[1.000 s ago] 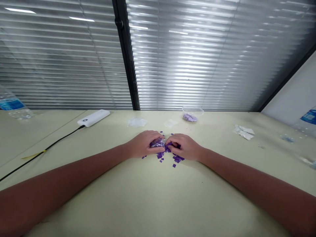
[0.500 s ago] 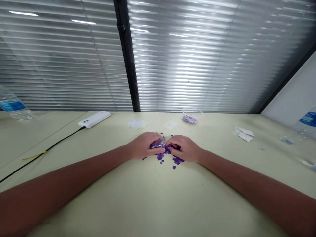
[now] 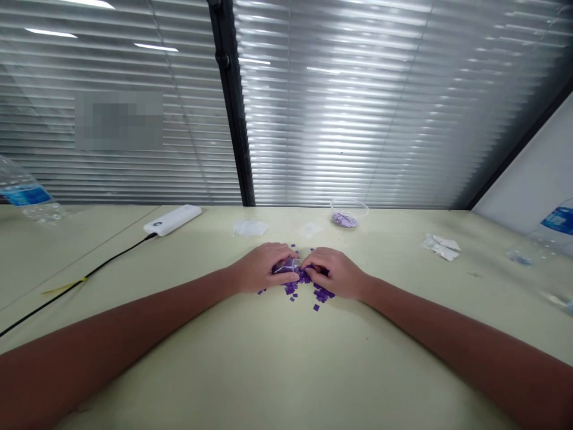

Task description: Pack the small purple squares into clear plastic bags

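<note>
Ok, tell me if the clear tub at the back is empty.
Not empty: pale purple pieces lie in the bottom of the clear tub.

the view had tipped up slightly, so the table [image 3: 358, 370] sat lower in the frame. a blurred grey patch [image 3: 119, 119] had appeared on the far left blinds [image 3: 54, 173], and the left hand's [image 3: 257, 269] thumb [image 3: 289, 277] had slid right across the clear packet [image 3: 285, 266], nearly reaching the right hand [image 3: 333, 273].

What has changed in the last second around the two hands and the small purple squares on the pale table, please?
The head view tilted slightly, so everything sits a little lower in the frame. The left hand and right hand still hold the clear plastic pouch, with nothing taken or released. The purple squares look unchanged.
</note>
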`<state>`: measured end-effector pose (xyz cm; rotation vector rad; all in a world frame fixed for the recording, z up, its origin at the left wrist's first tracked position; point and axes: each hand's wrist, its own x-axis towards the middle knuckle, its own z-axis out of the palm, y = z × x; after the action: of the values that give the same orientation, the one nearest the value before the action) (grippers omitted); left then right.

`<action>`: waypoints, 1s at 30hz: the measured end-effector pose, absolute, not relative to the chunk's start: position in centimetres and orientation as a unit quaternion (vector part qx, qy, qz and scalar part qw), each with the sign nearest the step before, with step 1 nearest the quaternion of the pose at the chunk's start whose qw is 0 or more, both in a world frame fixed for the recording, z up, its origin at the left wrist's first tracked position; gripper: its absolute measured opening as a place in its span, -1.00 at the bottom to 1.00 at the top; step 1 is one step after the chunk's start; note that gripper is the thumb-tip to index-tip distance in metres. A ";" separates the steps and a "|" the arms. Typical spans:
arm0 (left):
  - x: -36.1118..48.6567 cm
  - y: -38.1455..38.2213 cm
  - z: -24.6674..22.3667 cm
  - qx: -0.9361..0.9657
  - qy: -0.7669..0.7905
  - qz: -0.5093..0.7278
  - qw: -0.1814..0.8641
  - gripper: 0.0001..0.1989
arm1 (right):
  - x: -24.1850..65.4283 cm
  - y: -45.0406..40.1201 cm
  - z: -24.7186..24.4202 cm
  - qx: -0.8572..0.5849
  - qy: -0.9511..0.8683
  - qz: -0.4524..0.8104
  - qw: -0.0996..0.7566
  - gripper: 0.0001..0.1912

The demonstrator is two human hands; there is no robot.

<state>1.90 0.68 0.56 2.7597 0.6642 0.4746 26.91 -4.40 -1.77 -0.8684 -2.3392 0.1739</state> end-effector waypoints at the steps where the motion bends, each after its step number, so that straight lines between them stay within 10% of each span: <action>1: 1.9 0.7 0.6 0.950 0.229 0.163 0.132 -0.53 | 26.9 -4.4 -1.8 -0.324 -0.886 0.060 0.325 -0.80; 30: 1.8 0.5 0.6 0.950 0.221 0.183 0.125 -0.60 | 26.0 -5.1 -1.6 -0.426 -0.839 0.022 0.338 -0.88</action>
<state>1.77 0.51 0.58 2.7674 0.6439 0.5332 26.02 -5.08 -1.58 -1.1091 -2.1872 0.0568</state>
